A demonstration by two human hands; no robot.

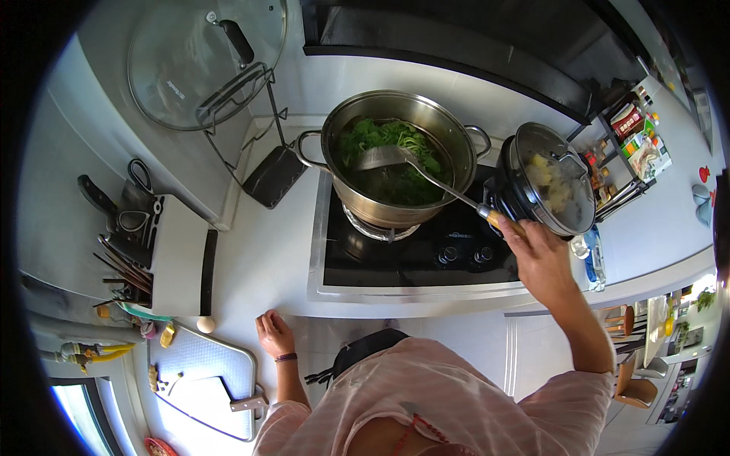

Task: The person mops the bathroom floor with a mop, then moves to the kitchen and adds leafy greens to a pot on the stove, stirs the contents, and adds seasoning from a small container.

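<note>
My right hand (539, 251) grips the wooden handle of a long metal cooking spatula (381, 158). Its shaft crosses the rim of a large two-handled stainless steel pot (373, 214), and its head lies inside, over leafy greens (365, 134) in liquid. The pot stands on the left burner of a black glass gas hob (388, 268). Beside the right hand is a smaller pot under a glass lid (556, 176), with pale, blurred contents. My left hand (275, 332), fingers curled, rests at the counter's front edge and holds nothing that I can see.
Left, a knife block (179, 256) holds knives, scissors and chopsticks. An egg (205, 325) sits near a cutting board (199, 347) bearing a cleaver (199, 396). A large glass lid (188, 74) leans in a wire rack (276, 108). Seasoning packets (639, 137) stand on a right-hand rack.
</note>
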